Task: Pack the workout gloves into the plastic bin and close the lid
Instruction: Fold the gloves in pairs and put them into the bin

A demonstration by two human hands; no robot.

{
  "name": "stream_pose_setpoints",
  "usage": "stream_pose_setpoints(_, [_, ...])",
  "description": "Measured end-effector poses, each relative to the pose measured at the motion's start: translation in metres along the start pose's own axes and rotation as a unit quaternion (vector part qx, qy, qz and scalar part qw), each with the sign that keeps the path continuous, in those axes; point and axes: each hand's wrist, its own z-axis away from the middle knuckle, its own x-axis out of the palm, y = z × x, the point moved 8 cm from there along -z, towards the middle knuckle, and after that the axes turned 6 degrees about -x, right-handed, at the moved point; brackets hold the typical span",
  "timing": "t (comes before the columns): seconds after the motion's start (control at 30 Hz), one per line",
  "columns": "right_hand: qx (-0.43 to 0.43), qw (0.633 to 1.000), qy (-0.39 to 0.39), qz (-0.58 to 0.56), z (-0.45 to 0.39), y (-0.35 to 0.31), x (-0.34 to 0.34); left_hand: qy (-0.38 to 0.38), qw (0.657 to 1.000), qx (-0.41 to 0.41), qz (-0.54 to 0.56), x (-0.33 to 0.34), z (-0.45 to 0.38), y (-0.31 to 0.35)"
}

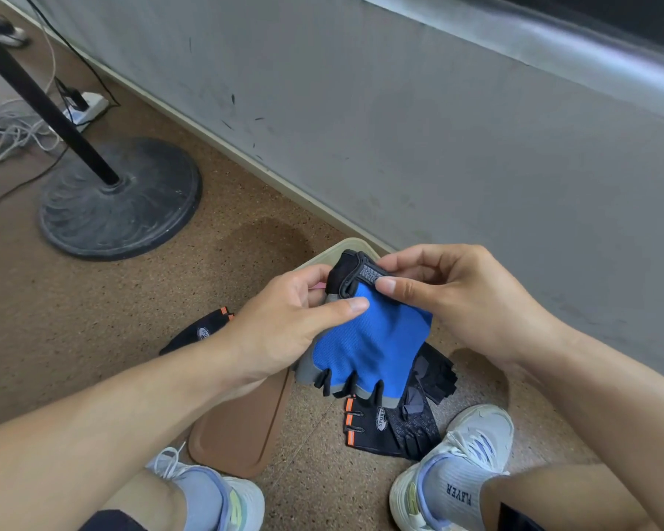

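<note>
Left hand [284,331] pinches the blue glove [368,350] at its 9 o'clock edge; right hand [460,300] pinches the wrist strap at 12. Glove's long axis runs 12 to 6, cuff uppermost. Plastic bin [355,245] is glimpsed just beyond, at 12; brown lid [242,427] lies on the floor at 7.

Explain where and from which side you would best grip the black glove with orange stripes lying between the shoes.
Probably pinch the black glove at its orange-striped left edge, from above. It lies flat, so only an edge can be pinched; its right side sits under another dark glove.
</note>
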Motion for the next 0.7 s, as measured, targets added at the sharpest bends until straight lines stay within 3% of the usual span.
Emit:
stream_pose_setpoints(0.17, [0.03,0.998,-0.035,-0.03,0.003,0.005,0.004,0.013,1.0,0.009,-0.007,0.001,0.001,0.002])
stream_pose_setpoints(0.37, [-0.051,0.988,0.069,0.125,0.005,-0.01,-0.014,0.007,1.0,0.018,-0.001,0.0,-0.001,0.003])
stream_pose_setpoints(0.5, [-0.001,0.994,-0.031,0.108,0.003,-0.003,-0.005,-0.026,0.999,0.039,-0.011,0.004,0.001,0.01])
stream_pose_setpoints(0.57, [-0.022,0.997,-0.039,0.069,0.003,-0.004,-0.002,-0.007,0.995,0.078,-0.053,0.0,0.002,0.016])
stream_pose_setpoints(0.7, [-0.093,0.988,0.008,0.121,0.009,-0.019,-0.006,0.072,0.961,0.151,-0.22,-0.005,0.01,0.033])
